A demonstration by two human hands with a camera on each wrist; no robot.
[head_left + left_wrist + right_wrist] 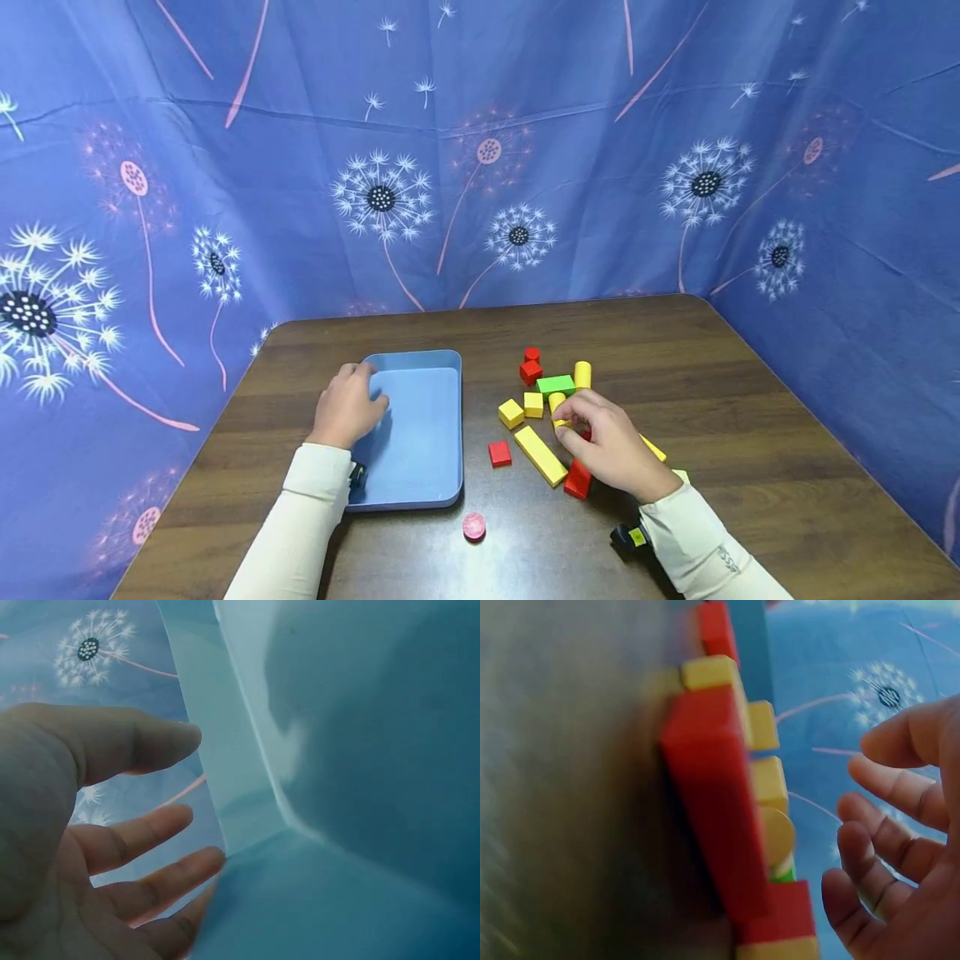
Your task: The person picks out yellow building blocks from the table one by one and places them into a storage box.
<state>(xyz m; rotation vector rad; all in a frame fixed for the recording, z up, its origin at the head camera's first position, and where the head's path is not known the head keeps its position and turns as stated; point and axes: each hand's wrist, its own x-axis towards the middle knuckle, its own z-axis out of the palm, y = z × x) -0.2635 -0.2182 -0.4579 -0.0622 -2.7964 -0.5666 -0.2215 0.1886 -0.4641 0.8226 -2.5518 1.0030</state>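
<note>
At the left rim of a blue tray [423,442], my left hand [347,408] reaches with its fingers extended. In the left wrist view the fingertips [180,817] come right up to the tray's outer wall, and nothing is between thumb and fingers. My right hand [609,442] hovers over a group of wooden blocks with loosely bent fingers and an empty palm. Nearest to it are a yellow cylinder [557,402] and a long red block [578,478], partly hidden beneath the hand. The right wrist view shows the red block [716,795] apart from the fingers.
Left of the right hand lie a long yellow block [541,457], yellow cubes [512,414] and a red block [499,454]. Behind are a green block [556,385], another yellow cylinder [582,375] and red pieces [531,372]. A reddish disc [474,527] sits near the front.
</note>
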